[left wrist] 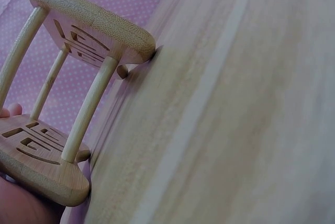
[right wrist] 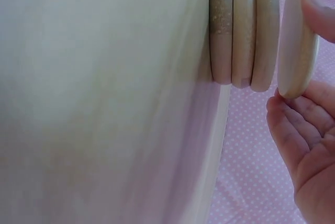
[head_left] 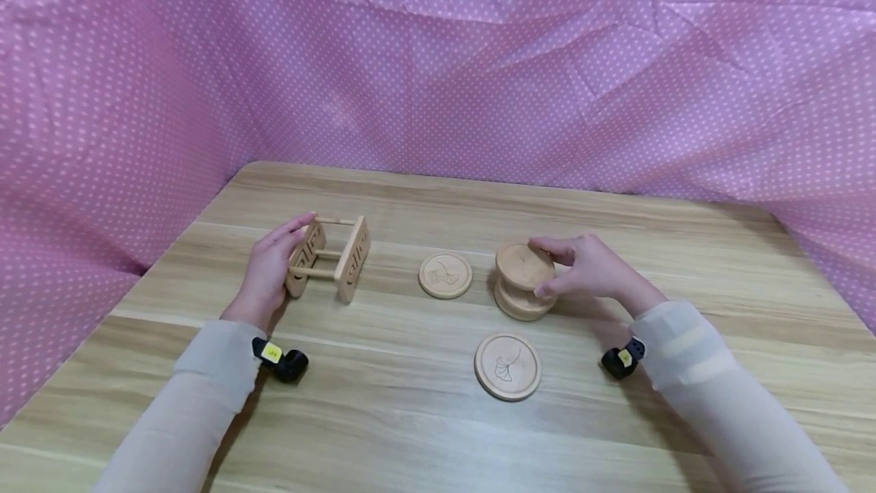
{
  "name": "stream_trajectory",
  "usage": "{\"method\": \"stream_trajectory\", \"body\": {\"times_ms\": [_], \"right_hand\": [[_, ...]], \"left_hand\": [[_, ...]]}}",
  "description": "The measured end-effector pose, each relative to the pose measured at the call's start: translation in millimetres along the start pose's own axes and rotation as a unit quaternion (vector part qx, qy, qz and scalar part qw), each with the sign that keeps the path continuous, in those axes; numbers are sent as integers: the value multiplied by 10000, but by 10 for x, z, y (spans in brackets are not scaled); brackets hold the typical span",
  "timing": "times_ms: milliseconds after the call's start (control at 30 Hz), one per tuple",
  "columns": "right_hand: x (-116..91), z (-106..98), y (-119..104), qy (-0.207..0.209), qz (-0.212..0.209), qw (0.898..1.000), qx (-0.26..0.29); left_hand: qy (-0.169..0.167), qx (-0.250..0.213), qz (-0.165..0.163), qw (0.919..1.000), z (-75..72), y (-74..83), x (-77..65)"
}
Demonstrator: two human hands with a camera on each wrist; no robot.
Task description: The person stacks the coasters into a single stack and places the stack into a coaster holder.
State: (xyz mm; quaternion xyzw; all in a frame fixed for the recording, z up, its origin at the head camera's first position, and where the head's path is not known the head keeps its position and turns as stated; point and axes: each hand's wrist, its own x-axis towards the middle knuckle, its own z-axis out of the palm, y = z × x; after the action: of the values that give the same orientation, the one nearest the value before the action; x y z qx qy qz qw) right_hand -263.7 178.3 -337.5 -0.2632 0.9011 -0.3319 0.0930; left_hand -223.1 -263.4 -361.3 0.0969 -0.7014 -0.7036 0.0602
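Visibly carved rack [head_left: 354, 256], held coaster [head_left: 524, 265], label [head_left: 271, 352] (illegible)

Left arm [head_left: 171, 417]: pale-sleeved; extended forward and slightly inward. Left wrist [head_left: 248, 313]: was bare just past its cuff [head_left: 222, 360]. Left hand [head_left: 267, 272]: was set in a side grip, with fingers [head_left: 290, 227] directed forward and inward; its thumb was hidden. Right arm [head_left: 725, 394]: pale-sleeved; reached forward and inward from the lower right. Right wrist [head_left: 645, 297]: was likewise bare. Right hand [head_left: 594, 268]: held a raised pinch, with thumb [head_left: 551, 287] on the near side and index finger [head_left: 553, 246] on the far side, both parted; the other fingers [right wrist: 301, 124] were bent. Both hands stood well apart.
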Motion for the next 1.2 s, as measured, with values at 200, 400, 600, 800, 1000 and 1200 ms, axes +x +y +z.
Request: {"method": "stream_trajectory", "body": {"times_ms": [200, 400, 600, 800, 1000, 1200], "right_hand": [[-54, 10, 21, -30, -2, 10000, 29], [-90, 17, 27, -74, -96, 9999, -23], [-114, 31, 64, -174, -106, 9998, 35], [-136, 44, 75, -247, -105, 9995, 138], [-141, 49, 59, -273, -157, 9995, -6], [-152, 52, 61, -276, -138, 9994, -129]], "left_hand": [[-18, -84, -110, 9999, 2, -8, 1], [-23, -99, -137, 9999, 1, -8, 8], [11, -85, -144, 9999, 10, -4, 6], [25, -32, -165, 9999, 11, 3, 5], [-10, 21, -139, 9999, 6, 9, -6], [-37, -49, -138, 9999, 3, 10, -6]]}}
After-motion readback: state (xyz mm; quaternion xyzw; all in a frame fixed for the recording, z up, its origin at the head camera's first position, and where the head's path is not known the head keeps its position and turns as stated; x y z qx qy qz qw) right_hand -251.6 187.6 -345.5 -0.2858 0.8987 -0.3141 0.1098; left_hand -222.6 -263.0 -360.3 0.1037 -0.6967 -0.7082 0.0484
